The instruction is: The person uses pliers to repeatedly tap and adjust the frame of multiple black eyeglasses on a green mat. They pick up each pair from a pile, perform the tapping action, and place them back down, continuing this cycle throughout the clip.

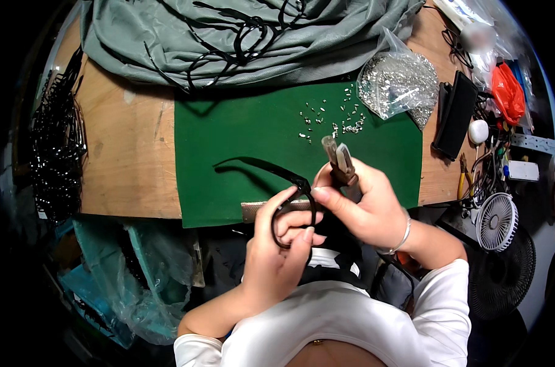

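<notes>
My left hand (pixel 280 244) is closed around the rim of a black glasses frame (pixel 315 214), just past the table's near edge. One temple arm (pixel 259 163) of the frame stretches out to the left over the green mat. My right hand (pixel 369 199) is wrapped round a plier-like hand tool (pixel 343 168) with two pale, slightly parted ends pointing away from me. Its thumb and forefinger also meet at the frame's upper corner, where the temple joins; the fingers hide what lies between them. Small silver metal pieces (pixel 352 127) are scattered on the mat beyond the tool.
A green mat (pixel 228 128) covers the middle of the wooden table. Grey cloth (pixel 137 49) with black frames on it lies behind. A clear bag of silver pieces (pixel 395 82), a black case (pixel 455 116) and a small fan (pixel 496 221) are right; bundled black frames (pixel 58 140) are left.
</notes>
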A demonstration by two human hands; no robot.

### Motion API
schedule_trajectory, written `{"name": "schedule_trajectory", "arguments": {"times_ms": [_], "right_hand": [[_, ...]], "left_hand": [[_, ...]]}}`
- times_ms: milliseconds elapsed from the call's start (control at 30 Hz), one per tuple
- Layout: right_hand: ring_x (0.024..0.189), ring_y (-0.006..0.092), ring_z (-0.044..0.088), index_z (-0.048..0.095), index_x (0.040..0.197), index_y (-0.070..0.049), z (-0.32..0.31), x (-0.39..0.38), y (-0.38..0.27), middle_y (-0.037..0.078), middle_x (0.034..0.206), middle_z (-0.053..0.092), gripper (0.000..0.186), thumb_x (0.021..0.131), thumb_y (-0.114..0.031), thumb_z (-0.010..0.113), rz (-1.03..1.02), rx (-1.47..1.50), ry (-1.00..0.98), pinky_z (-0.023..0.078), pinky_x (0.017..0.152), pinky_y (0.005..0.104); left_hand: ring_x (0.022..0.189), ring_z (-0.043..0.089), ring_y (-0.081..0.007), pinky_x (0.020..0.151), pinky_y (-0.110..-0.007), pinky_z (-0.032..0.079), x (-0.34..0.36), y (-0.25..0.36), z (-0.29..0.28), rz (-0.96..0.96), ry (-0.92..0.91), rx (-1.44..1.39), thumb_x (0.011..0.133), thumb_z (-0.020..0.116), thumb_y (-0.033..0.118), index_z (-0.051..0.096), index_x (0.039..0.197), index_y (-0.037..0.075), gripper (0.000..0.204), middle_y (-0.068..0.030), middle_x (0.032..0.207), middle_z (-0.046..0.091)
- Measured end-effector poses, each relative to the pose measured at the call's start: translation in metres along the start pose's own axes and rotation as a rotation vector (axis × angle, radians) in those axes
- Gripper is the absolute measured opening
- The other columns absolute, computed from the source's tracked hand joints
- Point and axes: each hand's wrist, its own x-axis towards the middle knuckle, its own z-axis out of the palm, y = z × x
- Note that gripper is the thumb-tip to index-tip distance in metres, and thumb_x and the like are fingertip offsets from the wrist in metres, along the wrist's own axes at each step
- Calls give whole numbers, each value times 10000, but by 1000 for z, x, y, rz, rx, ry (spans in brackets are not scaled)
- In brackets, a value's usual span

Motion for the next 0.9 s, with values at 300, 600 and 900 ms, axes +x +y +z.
{"name": "schedule_trajectory", "arguments": {"times_ms": [300, 600, 900], "right_hand": [[602, 36, 466, 483, 854, -17, 20, 1, 2, -5, 669, 512, 158, 815, -133, 582, 165, 445, 48, 395, 529, 187], [549, 59, 500, 495, 844, -31, 3, 7, -21, 4, 659, 523, 175, 814, -176, 588, 469, 556, -198, 399, 511, 186], [659, 39, 457, 505, 897, -41, 0, -9, -14, -22, 716, 504, 235, 820, -251, 578, 374, 610, -274, 374, 570, 198]], "left_hand": [[791, 592, -166, 722, -248, 481, -2, -13, 2, 121, 11, 109, 801, 404, -110, 226, 1233, 1, 481, -188, 1046, 507], [736, 597, -161, 659, -252, 497, -2, 15, -19, -164, -177, -216, 784, 469, -101, 262, 1214, 4, 489, -180, 995, 534], [736, 598, -187, 665, -279, 495, -13, 33, -31, -265, -218, -373, 753, 454, -153, 264, 1235, 23, 547, -185, 1005, 537]]}}
